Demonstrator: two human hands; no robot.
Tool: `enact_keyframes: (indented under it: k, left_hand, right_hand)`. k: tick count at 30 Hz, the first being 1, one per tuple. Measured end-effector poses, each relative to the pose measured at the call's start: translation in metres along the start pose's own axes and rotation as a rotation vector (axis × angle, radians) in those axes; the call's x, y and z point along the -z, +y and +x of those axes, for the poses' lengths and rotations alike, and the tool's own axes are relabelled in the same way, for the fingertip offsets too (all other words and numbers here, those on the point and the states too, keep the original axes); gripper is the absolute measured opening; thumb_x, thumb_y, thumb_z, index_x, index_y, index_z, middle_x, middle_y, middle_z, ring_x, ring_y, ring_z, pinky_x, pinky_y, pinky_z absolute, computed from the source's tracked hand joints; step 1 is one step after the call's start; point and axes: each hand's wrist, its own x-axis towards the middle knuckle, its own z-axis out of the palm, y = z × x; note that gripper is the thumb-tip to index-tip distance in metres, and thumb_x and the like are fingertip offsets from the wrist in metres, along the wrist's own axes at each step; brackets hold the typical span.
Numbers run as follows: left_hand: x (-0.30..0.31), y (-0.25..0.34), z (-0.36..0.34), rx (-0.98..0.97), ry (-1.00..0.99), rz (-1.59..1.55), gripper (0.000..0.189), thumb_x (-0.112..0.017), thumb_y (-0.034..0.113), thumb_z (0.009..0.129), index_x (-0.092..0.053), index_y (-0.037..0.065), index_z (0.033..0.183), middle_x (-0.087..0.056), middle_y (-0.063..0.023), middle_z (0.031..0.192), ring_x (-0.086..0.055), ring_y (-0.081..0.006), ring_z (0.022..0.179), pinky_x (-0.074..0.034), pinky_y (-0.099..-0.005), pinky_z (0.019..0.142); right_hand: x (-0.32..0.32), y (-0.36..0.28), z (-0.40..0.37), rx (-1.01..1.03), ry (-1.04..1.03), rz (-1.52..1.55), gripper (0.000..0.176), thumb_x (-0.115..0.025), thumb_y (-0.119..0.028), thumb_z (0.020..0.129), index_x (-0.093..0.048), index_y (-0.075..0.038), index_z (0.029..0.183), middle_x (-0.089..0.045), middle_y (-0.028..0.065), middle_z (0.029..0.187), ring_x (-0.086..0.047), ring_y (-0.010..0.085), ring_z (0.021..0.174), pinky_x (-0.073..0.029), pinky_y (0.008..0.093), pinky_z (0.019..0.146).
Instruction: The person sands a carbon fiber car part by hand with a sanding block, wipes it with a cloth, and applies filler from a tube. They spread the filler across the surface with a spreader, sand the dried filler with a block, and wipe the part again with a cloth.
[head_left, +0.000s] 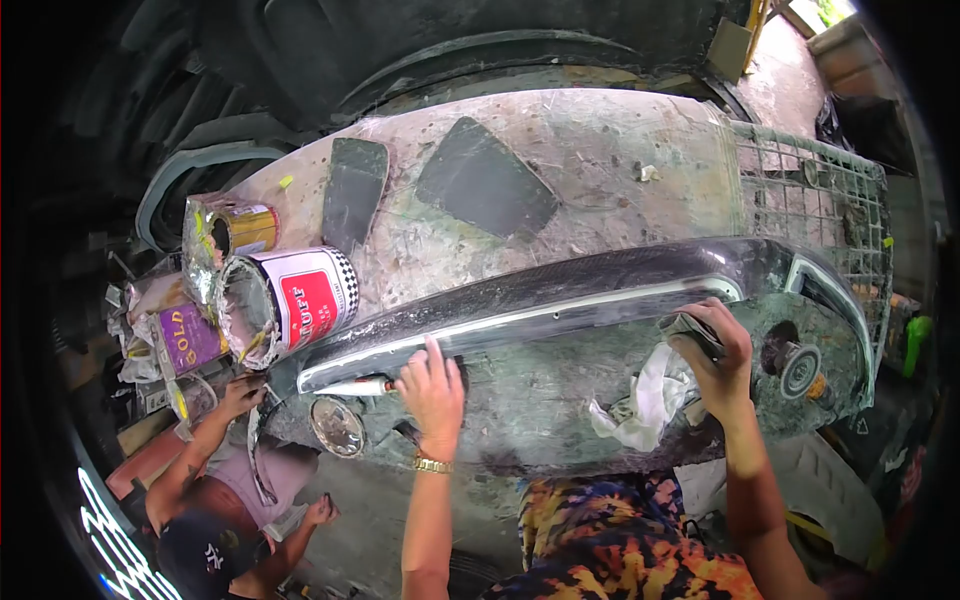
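A long dark curved panel (560,290) with a pale sanded strip lies across the table. My left hand (432,388), with a gold watch on its wrist, is at the panel's lower edge, fingers apart and index finger stretched toward the pale strip. Beside its fingertips lies a white tube (352,387). My right hand (722,355) is bent around a dark folded sheet (692,335) near the right part of the panel. Just left of that hand a crumpled white cloth (645,405) rests on the table.
A large tin (310,300) and a smaller tin (245,229) stand at the left. Two dark sheets (487,178) lie on the table (620,150). A round lid (337,427) and a round tool (799,370) are nearby. Another person (215,510) works at lower left.
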Motion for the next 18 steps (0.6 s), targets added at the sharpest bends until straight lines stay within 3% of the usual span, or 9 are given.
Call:
enact_keyframes:
  k: [2, 9, 11, 15, 18]
  left_hand:
    - [-0.003, 0.003, -0.006, -0.007, -0.061, -0.078, 0.055, -0.067, 0.024, 0.094, -0.057, 0.009, 0.146, -0.057, -0.0109, 0.113, -0.054, -0.0295, 0.104, -0.040, -0.0450, 0.090]
    - [0.007, -0.027, -0.005, 0.044, -0.028, 0.018, 0.064, -0.066, 0.016, 0.087, -0.053, 0.008, 0.149, -0.056, -0.0124, 0.115, -0.053, -0.0303, 0.106, -0.039, -0.0455, 0.091]
    - [0.011, -0.038, -0.005, 0.227, -0.154, 0.116, 0.071, -0.066, 0.014, 0.084, -0.047, 0.010, 0.152, -0.056, -0.0123, 0.120, -0.053, -0.0307, 0.110, -0.040, -0.0459, 0.092]
    - [0.008, -0.063, 0.000, 0.410, -0.174, 0.177, 0.075, -0.068, 0.014, 0.081, -0.043, -0.001, 0.150, -0.054, -0.0147, 0.120, -0.051, -0.0331, 0.113, -0.039, -0.0464, 0.094]
    - [0.011, -0.023, 0.011, 0.416, -0.172, 0.068, 0.074, -0.066, 0.011, 0.081, -0.042, -0.006, 0.149, -0.053, -0.0167, 0.118, -0.051, -0.0338, 0.111, -0.040, -0.0473, 0.093]
  right_hand:
    - [-0.001, -0.001, 0.002, 0.002, -0.013, -0.011, 0.028, -0.078, 0.004, 0.079, -0.069, 0.001, 0.106, -0.065, 0.0097, 0.092, -0.064, 0.0207, 0.080, -0.050, 0.0300, 0.073]
    - [-0.007, -0.002, 0.009, 0.044, -0.009, -0.034, 0.028, -0.077, 0.004, 0.078, -0.068, 0.002, 0.104, -0.064, 0.0106, 0.092, -0.062, 0.0225, 0.080, -0.050, 0.0308, 0.074]
    - [-0.009, -0.001, 0.009, 0.038, -0.007, -0.029, 0.027, -0.077, 0.004, 0.077, -0.067, 0.003, 0.103, -0.064, 0.0108, 0.092, -0.062, 0.0224, 0.081, -0.049, 0.0307, 0.075]
    - [-0.016, -0.003, 0.010, 0.019, -0.023, -0.033, 0.027, -0.077, 0.004, 0.078, -0.067, 0.003, 0.103, -0.064, 0.0103, 0.092, -0.062, 0.0216, 0.081, -0.049, 0.0299, 0.074]
    - [-0.024, -0.005, 0.011, 0.013, -0.041, -0.055, 0.026, -0.077, 0.003, 0.079, -0.067, 0.002, 0.103, -0.064, 0.0101, 0.093, -0.063, 0.0212, 0.081, -0.049, 0.0296, 0.074]
